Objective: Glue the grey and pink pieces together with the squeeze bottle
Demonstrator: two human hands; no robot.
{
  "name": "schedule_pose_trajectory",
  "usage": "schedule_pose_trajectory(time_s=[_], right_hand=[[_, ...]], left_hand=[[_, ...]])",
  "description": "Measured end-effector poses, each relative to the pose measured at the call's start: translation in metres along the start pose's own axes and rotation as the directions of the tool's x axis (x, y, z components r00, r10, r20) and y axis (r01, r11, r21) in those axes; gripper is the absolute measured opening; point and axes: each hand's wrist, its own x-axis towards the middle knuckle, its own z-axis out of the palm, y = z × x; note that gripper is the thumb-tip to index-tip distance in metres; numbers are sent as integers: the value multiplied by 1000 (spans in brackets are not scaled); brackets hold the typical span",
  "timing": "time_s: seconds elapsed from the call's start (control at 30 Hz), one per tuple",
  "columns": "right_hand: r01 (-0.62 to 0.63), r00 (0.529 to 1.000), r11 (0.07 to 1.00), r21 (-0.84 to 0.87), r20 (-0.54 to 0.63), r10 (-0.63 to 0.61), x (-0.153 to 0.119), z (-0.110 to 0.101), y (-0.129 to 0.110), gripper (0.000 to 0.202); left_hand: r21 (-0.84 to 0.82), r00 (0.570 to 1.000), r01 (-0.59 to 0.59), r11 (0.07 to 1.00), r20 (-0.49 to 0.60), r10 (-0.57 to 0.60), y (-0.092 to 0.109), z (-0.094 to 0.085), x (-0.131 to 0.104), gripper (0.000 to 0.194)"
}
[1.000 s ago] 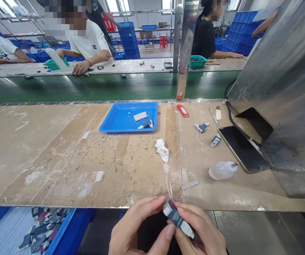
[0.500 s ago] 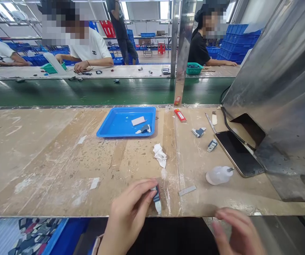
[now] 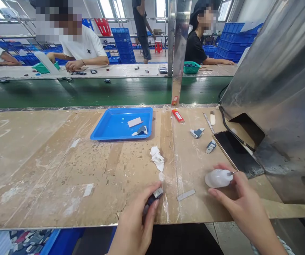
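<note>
Between the thumb and fingers of my left hand (image 3: 142, 216) is a small dark-blue and grey moulded piece (image 3: 157, 193), its pale end facing up. My right hand (image 3: 240, 198) is at the white squeeze bottle (image 3: 217, 178) with the thin metal tip, which lies on its side. Its fingers are spread around the bottle, thumb in front and forefinger behind; whether they touch it I cannot tell. A flat grey strip (image 3: 186, 195) lies between the hands. Two similar blue-grey pieces (image 3: 197, 132) (image 3: 210, 146) rest farther back on the right.
A blue tray (image 3: 95, 134) holds a pale rectangle and a blue-grey piece. Crumpled white tissue (image 3: 157, 159), a red lighter (image 3: 178, 116) and a phone (image 3: 237, 152) lie on the worktop. A metal housing (image 3: 288, 106) borders the right. Co-workers sit beyond the green conveyor (image 3: 83, 92).
My right hand has moved up from the table's front edge to the bottle, its fingers parted around it. My left hand has turned the piece so its pale end points up.
</note>
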Motion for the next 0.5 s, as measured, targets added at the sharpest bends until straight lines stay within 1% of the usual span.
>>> schedule_pose_trajectory(time_s=[0.03, 0.1, 0.13, 0.23, 0.3, 0.33, 0.37, 0.4, 0.43, 0.47, 0.5], right_hand=[[3, 999, 1000, -23, 36, -2, 3, 2, 1, 52], [26, 997, 1000, -17, 77, -24, 5, 6, 5, 39], [44, 995, 999, -11, 91, -43, 5, 6, 8, 36], [138, 981, 990, 17, 134, -139, -1, 6, 16, 36], [131, 982, 984, 123, 119, -146, -10, 8, 12, 42], [90, 990, 971, 220, 84, -110, -15, 10, 7, 44], [47, 997, 940, 337, 46, -66, -20, 13, 1, 45], [29, 999, 897, 442, 11, -38, -24, 17, -6, 41], [23, 1000, 859, 512, -6, -23, -28, 21, -13, 36], [24, 1000, 837, 546, -12, -21, -32, 25, -19, 32], [22, 1000, 837, 546, -9, -21, -34, 28, -25, 28]], left_hand=[[16, 1000, -25, 1000, -12, 25, -3, 0, 0, 34], [75, 996, -65, 995, -61, 70, -7, 2, -1, 32], [98, 992, -60, 993, -102, 70, -8, 3, -1, 29], [114, 974, 16, 993, -228, 10, -9, 6, -3, 20], [141, 965, -9, 990, -258, 45, -9, 8, -3, 14], [164, 963, -44, 985, -255, 86, -9, 8, -3, 15], [183, 960, -78, 980, -253, 123, -9, 8, -3, 17], [193, 954, -106, 975, -256, 154, -9, 8, -2, 20], [194, 949, -125, 973, -261, 174, -9, 8, -1, 22], [191, 946, -136, 972, -266, 185, -9, 8, -1, 23], [191, 944, -141, 971, -269, 190, -10, 7, 0, 23]])
